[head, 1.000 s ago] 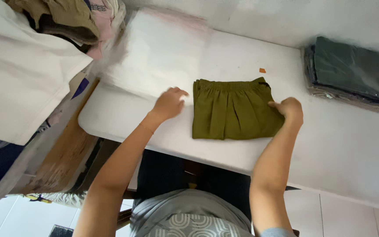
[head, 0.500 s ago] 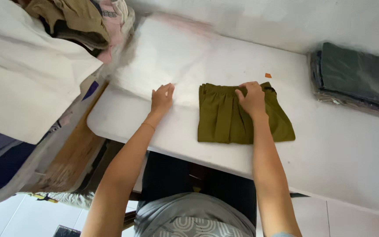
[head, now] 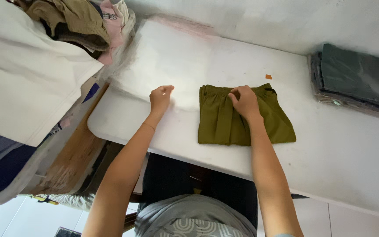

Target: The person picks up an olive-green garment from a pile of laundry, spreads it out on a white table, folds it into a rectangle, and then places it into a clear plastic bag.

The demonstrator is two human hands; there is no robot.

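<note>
Head view, frame read left to right.

Far left: I see a large off-white cloth draped over a heap, filling the left edge. Above it, upper left of the frame, a pile of loose clothes in tan, dark and pink.

Lower left: a wooden board slopes down beside the edge of the white worktop.

Left of centre: the left hand rests on the bare worktop, fingers loosely curled with the tips near the thumb. Grip holds nothing that I can make out; whether thumb and fingertips touch, I cannot tell. It sits just beside the left edge of the garment, apart from it.

Centre: the folded olive-green garment lies flat on the worktop, gathered waistband toward the upper side of the frame. The right hand is on its upper middle, fingers bunched together and pinching the fabric near the waistband. Grip is clamped on the cloth.

Just above and right of the garment: a small orange scrap lies on the worktop, apart from the fabric.

Upper right of the frame: a stack of folded dark green garments, wrapped in clear film, well apart from both hands.

Bottom centre: the person's grey top.
</note>
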